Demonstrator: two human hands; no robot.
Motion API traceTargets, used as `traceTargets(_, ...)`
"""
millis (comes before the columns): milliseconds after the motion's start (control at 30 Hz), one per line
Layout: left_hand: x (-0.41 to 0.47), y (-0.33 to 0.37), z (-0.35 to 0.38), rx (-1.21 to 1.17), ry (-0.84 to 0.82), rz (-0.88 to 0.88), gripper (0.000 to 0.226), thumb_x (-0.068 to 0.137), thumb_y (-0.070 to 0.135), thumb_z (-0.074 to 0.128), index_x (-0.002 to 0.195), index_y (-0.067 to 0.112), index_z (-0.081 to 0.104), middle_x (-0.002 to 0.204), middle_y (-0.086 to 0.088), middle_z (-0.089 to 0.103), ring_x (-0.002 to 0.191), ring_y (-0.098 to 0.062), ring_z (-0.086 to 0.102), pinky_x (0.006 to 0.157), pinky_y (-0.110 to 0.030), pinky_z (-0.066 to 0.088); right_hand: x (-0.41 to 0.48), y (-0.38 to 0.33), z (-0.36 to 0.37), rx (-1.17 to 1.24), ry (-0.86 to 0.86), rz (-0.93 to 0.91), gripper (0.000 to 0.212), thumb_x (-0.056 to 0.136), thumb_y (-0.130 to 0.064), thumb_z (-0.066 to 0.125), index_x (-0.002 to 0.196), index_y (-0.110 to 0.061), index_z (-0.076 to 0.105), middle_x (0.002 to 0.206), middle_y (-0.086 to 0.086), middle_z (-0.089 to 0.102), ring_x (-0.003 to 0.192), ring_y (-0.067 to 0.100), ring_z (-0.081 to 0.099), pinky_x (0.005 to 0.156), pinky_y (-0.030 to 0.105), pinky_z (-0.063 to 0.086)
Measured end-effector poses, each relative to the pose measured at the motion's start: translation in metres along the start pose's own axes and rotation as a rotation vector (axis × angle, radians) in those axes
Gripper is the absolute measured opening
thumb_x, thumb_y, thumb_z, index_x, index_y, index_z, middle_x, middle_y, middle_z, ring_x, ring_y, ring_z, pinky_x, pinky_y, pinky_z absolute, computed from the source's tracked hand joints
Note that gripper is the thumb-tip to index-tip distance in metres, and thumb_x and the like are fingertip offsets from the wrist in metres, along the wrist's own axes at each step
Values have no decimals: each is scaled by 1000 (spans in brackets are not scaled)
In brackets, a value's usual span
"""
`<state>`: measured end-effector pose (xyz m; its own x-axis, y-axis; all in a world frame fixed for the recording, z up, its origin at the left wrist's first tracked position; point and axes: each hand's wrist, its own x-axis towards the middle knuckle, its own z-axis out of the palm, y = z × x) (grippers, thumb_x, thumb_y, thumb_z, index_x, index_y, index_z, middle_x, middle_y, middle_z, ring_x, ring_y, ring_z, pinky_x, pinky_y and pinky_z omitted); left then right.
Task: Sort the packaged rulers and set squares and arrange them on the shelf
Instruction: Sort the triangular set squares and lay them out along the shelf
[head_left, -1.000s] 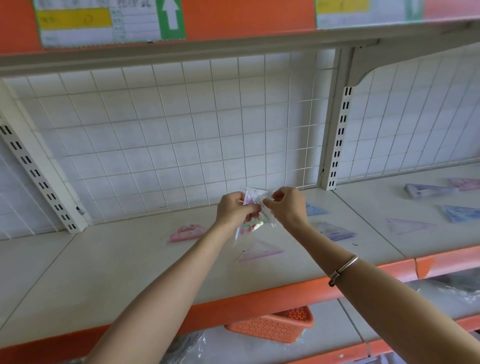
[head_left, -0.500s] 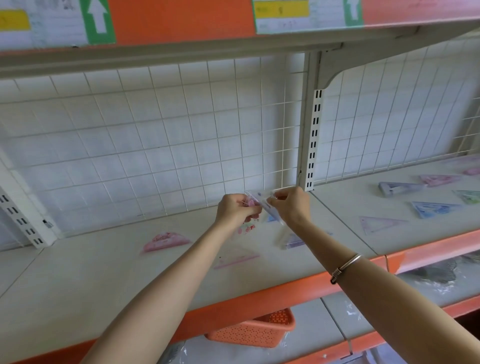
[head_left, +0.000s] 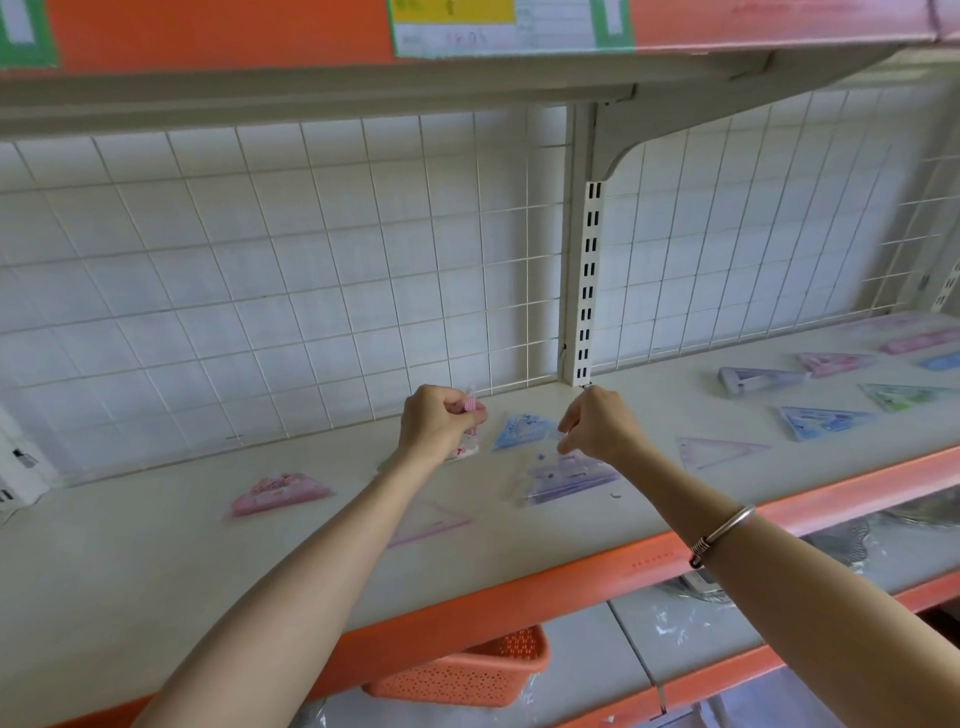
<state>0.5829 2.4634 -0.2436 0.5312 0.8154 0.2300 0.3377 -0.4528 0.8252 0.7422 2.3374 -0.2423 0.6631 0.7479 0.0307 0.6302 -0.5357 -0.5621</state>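
My left hand (head_left: 435, 422) grips a small clear packet with pink and red print (head_left: 469, 434), held above the pale shelf (head_left: 156, 551). My right hand (head_left: 597, 427) is a short way to the right, thumb and fingers pinched on something thin and clear that is too blurred to name. Under the hands lie a blue set square packet (head_left: 522, 431), a purple one (head_left: 569, 475) and a pale pink set square (head_left: 431, 522). A pink packet (head_left: 280, 493) lies further left.
On the right shelf section lie several more packets: a pink outline triangle (head_left: 719, 451), a blue one (head_left: 821, 421), a green one (head_left: 906, 396), a grey-blue one (head_left: 758, 378). A slotted upright (head_left: 586, 291) and wire grid back the shelf. An orange basket (head_left: 467, 670) sits below.
My hands, which held one packet together, have drawn apart; the left keeps the pink-print packet. The view has swung to the right.
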Motion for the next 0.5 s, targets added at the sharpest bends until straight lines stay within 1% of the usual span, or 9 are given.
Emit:
traceTargets(133,-2,3,6,-15,-25,-5,6,75,13,80,75,9,75,74,4,71,69,-17,69,74,-40,58,0,2,0,-33,-37,-29,28,62,-11,87,87,-6,75,92,8,70,75,17,61,73,27,52)
traceTargets(233,-4,4,9,-2,-37,1,5,75,14,80,76,12,75,73,3,71,73,-19,70,75,-40,58,0,3,1,-48,-68,-32,26,63,-11,87,86,-4,75,89,8,73,71,16,62,76,29,55)
traceTargets(367,-6,4,9,12,-49,-4,7,75,15,80,74,18,73,75,-2,73,72,-17,70,75,-38,58,1,2,0,-87,-92,-37,23,66,-10,84,86,-4,75,91,10,73,76,16,61,78,28,54)
traceTargets(500,-9,5,6,-7,-50,-9,12,74,14,80,70,21,71,78,-4,74,71,-19,71,72,-39,59,0,2,2,-78,-82,-39,20,71,-9,79,90,-5,75,94,10,72,85,20,65,80,29,54)
